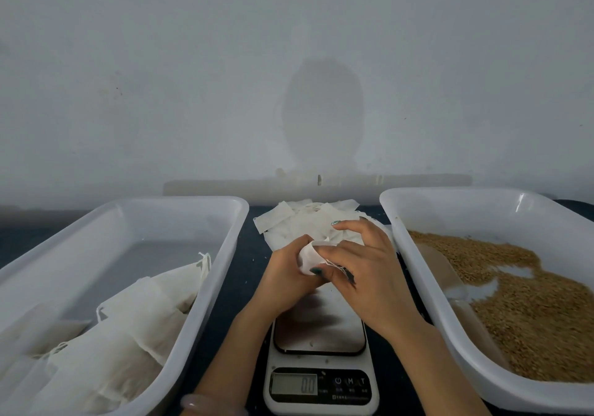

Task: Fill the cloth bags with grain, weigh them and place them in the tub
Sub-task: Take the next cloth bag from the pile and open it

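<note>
I hold one small empty cloth bag [308, 255] just above the scale [319, 325], which sits dead centre in front of me. My left hand [284, 269] curls round the body of the bag. My right hand [366, 267] pinches its edge between thumb and fingers, the forefinger stretched out toward twelve o'clock. I judge that I am working the mouth open, since a flat bag will not take grain.

The pile of empty bags [299, 222] lies at twelve o'clock, just beyond my hands, so a fresh one is a short reach away. The grain tub [450, 210] stands at three o'clock, and its grain [530, 303] is heaped toward the near end with bare floor showing in patches. My right hand is the nearer one for filling. The white tub [221, 255] at nine o'clock holds the filled bags [135, 319], lying on one another at its near end, so it falls to my left hand.

The scale's plate is bare and its display [294, 383] looks to be at zero. This bag is not yet filled or weighed.
</note>
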Demonstrator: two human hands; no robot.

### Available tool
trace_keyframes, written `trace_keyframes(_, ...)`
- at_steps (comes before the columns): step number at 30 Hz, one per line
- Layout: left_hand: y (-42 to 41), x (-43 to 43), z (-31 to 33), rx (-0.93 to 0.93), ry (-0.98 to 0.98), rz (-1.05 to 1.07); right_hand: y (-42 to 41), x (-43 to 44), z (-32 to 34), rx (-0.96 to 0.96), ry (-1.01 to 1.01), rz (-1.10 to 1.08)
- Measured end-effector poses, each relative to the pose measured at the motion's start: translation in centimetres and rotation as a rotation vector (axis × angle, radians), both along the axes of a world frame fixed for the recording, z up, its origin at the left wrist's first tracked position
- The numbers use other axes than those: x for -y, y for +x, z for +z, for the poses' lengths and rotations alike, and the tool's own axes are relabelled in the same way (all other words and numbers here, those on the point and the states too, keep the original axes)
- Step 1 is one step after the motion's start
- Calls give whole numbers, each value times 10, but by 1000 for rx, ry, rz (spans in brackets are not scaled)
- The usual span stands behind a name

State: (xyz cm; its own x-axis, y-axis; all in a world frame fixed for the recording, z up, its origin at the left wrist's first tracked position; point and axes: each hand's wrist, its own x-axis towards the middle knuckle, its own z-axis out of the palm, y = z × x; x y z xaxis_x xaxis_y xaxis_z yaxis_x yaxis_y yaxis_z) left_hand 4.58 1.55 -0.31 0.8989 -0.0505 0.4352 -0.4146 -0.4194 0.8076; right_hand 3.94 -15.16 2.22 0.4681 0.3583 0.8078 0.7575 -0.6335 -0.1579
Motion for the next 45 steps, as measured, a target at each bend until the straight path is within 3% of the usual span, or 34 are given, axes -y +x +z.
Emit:
trace_keyframes(4, -2, 3, 2, -25, 0, -41, -2, -1, 4, 91, -9, -49)
trace_keyframes(15, 0, 0, -2, -11, 28, -27, 0, -1, 2, 61, -81, -36)
trace_keyframes(20, 1, -3, -5, -19, -4, -34, -9, -2, 6, -113, -90, -60)
trace_keyframes(25, -1, 1, -1, -36, -43, -11, -35, -7, 24, -350, 209, 47)
trace_keyframes(30, 1, -4, -4, -101, -55, 32, -35, 54, 61, -414, -68, -230)
trace_keyframes(32, 1, -4, -3, -103, -59, 36, -20, 94, 75, -570, -183, -459)
trace_keyframes(34, 0, -3, -2, -109, -65, 35, -8, 122, 76, -836, -499, -638)
trace_keyframes(37, 2, -4, -4, -131, -50, 42, -6, 129, 57, -1136, -913, -633)
trace_keyframes(39, 3, -4, -5, -135, -40, 43, -8, 129, 48, -1164, -1003, -575)
trace_keyframes(45, 5, -5, -6, -141, -21, 46, -9, 112, 47, -1148, -997, -597)
